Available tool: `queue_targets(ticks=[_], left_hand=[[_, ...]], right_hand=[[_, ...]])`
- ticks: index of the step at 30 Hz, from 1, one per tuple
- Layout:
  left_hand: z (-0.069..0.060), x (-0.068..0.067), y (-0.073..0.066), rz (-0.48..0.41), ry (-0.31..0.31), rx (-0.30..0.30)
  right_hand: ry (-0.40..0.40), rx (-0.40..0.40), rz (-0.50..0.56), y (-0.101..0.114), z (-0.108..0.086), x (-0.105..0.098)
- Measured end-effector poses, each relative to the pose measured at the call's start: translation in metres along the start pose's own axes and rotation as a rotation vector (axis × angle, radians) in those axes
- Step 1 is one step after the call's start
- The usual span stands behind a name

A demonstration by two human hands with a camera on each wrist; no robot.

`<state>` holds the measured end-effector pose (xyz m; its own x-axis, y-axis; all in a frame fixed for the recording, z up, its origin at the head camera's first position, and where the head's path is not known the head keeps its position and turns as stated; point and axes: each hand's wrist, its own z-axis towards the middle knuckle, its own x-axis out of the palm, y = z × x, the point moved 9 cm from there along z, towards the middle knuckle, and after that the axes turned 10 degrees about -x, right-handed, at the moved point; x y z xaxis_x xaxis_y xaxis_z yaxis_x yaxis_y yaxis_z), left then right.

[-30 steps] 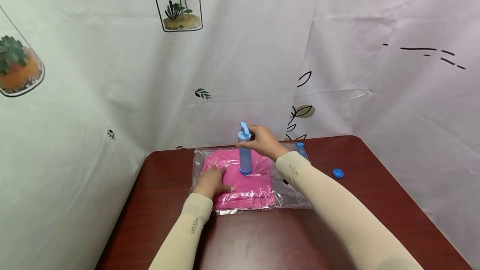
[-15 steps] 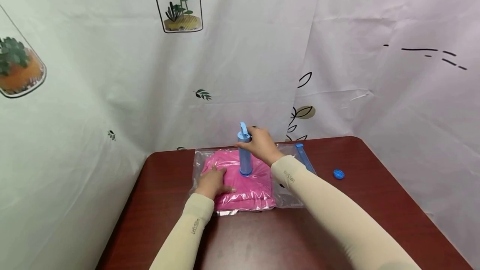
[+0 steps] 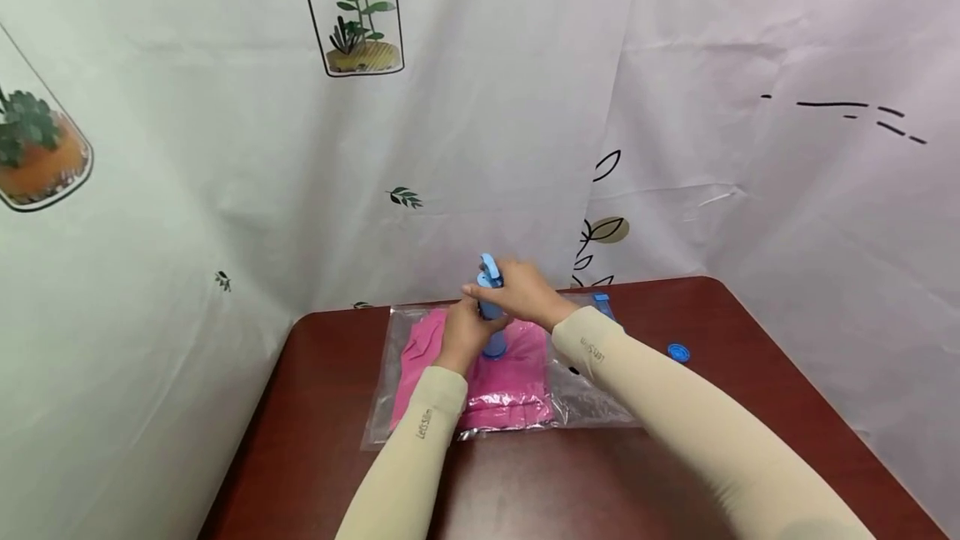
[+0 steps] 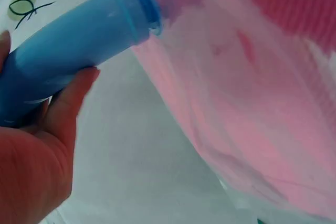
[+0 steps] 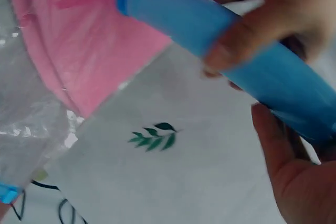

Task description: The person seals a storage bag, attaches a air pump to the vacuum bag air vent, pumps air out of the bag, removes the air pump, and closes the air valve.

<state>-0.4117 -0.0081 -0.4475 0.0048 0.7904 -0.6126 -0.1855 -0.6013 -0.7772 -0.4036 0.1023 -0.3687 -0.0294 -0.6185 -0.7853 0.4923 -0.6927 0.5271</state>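
And here's the switch: the left hand [image 3: 467, 332], which a second ago lay spread on the clear bag [image 3: 592, 397], is up off it now and has its fingers wrapped around the blue cylinder [image 3: 495, 346]. That makes two on it! The right hand [image 3: 528, 290] grips higher up, thumb across the barrel, just beside the pale blue handle [image 3: 490, 266], with the left holding below. The cylinder stands close to upright over the pink cloth [image 3: 504, 394] inside the bag, its lower end meeting the film; the left wrist view shows a blue rim [image 4: 147, 7] right where the two come together. With that palm gone, the bag's near left corner reaches further out across the surface [image 3: 525, 490], and the cloth's left side shows plainly, loosely creased. What does it mean? My read is that the work has turned from pressing the bag down to managing the cylinder itself, with steadiness at its base the thing to watch, since no palm is pinning the film. Off to the right, the blue cap [image 3: 678, 353] lies untouched, well apart from both hands.
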Motion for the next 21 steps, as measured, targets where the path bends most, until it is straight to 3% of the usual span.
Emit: queue_targets(ticks=[4,5,7,10,11,12,17,19,21], left_hand=[[0.003,0.000,0.003,0.026,-0.022,0.013],[0.011,0.007,0.012,0.029,-0.037,0.033],[0.012,0.011,0.011,0.032,-0.029,0.036],[0.012,0.016,0.011,0.009,-0.043,0.064],[0.018,0.021,0.021,0.002,-0.064,0.095],[0.016,0.020,0.022,-0.006,-0.065,0.105],[0.018,0.019,0.030,-0.034,-0.063,0.052],[0.008,0.011,0.014,-0.023,-0.032,-0.027],[0.008,0.012,0.014,-0.010,-0.030,-0.051]], right_hand=[[0.032,-0.095,-0.098,0.018,0.012,-0.013],[0.042,-0.111,-0.133,0.022,0.015,-0.017],[0.078,-0.136,-0.189,0.028,0.019,-0.022],[0.120,-0.169,-0.204,0.035,0.023,-0.030],[0.125,-0.197,-0.206,0.040,0.025,-0.034],[0.126,-0.228,-0.207,0.046,0.027,-0.039],[0.000,-0.339,-0.213,0.085,0.044,-0.089],[-0.074,-0.351,-0.219,0.101,0.049,-0.115],[-0.125,-0.361,-0.241,0.113,0.052,-0.134]])
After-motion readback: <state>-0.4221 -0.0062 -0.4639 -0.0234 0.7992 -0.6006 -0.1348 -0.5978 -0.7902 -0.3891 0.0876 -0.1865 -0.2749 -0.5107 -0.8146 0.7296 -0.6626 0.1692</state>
